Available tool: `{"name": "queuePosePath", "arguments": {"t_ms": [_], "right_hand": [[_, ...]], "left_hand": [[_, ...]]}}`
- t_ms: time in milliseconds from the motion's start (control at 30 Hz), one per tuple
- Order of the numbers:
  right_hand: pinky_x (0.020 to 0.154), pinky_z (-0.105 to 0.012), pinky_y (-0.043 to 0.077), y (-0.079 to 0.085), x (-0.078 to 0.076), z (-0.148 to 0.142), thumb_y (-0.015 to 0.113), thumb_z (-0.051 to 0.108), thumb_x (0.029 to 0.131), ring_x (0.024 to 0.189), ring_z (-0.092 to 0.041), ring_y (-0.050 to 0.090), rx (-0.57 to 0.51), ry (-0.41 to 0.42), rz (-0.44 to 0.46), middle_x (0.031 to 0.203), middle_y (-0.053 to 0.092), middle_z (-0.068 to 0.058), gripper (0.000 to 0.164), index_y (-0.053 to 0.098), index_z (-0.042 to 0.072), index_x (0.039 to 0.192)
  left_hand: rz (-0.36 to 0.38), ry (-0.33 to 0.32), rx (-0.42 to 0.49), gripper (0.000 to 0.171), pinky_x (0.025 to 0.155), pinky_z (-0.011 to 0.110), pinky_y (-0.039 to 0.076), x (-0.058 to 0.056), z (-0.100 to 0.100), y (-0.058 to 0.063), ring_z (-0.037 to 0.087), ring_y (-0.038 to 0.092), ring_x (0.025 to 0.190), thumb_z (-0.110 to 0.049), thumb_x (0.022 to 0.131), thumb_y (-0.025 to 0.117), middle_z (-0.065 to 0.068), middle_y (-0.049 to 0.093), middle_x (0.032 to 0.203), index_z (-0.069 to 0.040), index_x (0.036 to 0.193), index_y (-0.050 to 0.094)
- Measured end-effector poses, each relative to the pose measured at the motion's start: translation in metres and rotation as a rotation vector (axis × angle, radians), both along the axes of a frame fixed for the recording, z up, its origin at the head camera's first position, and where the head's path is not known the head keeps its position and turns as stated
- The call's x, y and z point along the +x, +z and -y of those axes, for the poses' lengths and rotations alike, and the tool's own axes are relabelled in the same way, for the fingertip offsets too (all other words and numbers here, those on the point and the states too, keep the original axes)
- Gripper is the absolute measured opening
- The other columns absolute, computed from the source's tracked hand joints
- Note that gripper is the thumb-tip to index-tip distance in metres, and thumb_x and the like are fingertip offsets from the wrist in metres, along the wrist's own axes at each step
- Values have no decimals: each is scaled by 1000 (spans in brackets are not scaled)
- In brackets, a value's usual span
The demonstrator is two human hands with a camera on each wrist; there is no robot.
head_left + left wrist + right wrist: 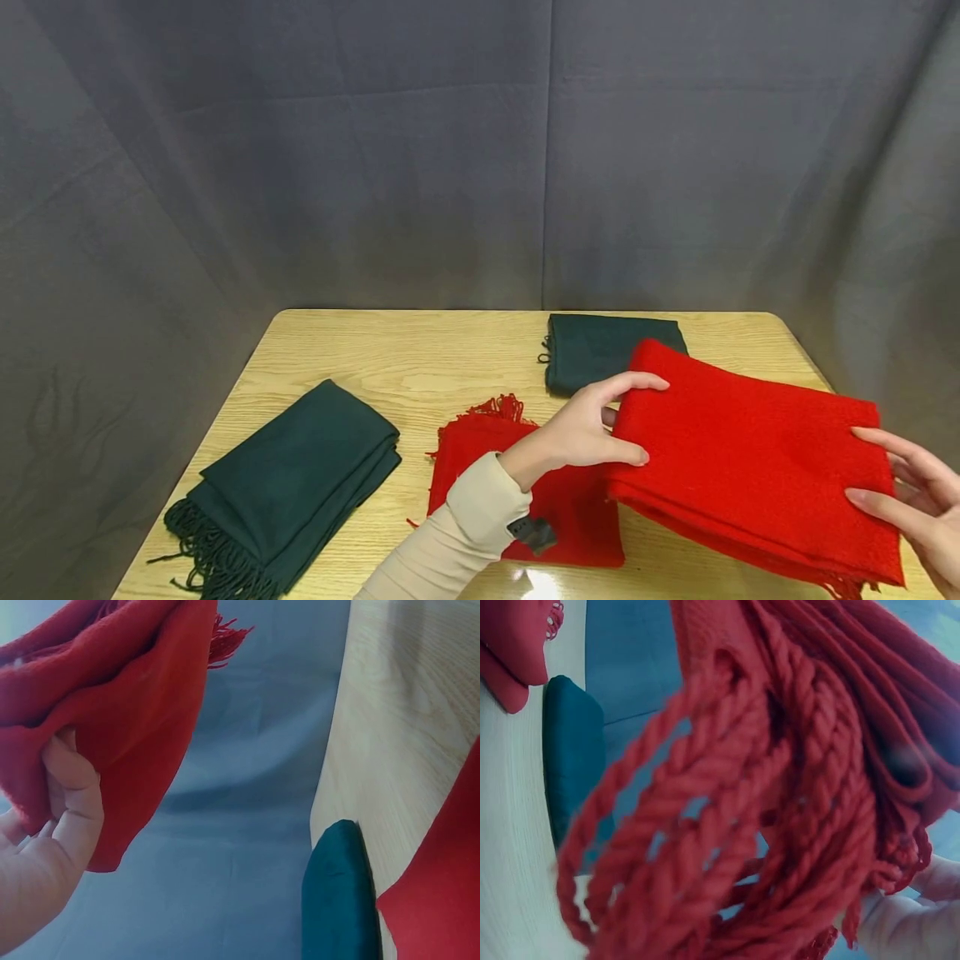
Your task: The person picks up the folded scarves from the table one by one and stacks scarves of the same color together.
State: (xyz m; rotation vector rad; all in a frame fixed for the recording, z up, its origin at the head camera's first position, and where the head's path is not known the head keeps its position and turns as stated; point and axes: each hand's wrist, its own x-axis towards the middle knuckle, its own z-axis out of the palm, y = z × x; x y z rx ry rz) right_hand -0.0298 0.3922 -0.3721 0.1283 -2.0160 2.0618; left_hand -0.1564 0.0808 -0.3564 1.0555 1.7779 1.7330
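Note:
A folded red scarf is held up above the right side of the table. My left hand pinches its left edge, thumb and a finger on top and other fingers underneath. In the left wrist view the left hand grips the red folds from below. My right hand holds the opposite edge at the far right, partly cut off by the frame. Twisted red fringe hangs across the right wrist view, hiding much of the right hand. Another folded red scarf lies beneath the left forearm.
A folded dark green scarf with fringe lies on the table's left side. Another dark green folded scarf sits at the back right, partly behind the held one. The wooden table ends at a grey curtain.

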Motion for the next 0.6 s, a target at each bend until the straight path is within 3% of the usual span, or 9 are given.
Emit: {"name": "queuePosePath", "arguments": {"t_ms": [367,600], "right_hand": [[60,-23,52,6,-3,11,42,-33,73,81,-11,64,-29,44,-58,104,63,2,69,48,5,130],[61,-22,51,7,-6,15,46,-29,76,80,-11,63,-9,40,6,103,61,3,67,49,10,130]], "left_hand": [[-56,13,28,62,73,26,51,-1,13,5,8,57,86,7,72,66,4,50,117,-11,127,46],[-40,3,49,62,73,28,51,-2,22,6,9,58,85,7,73,66,7,51,115,-10,128,45]]}}
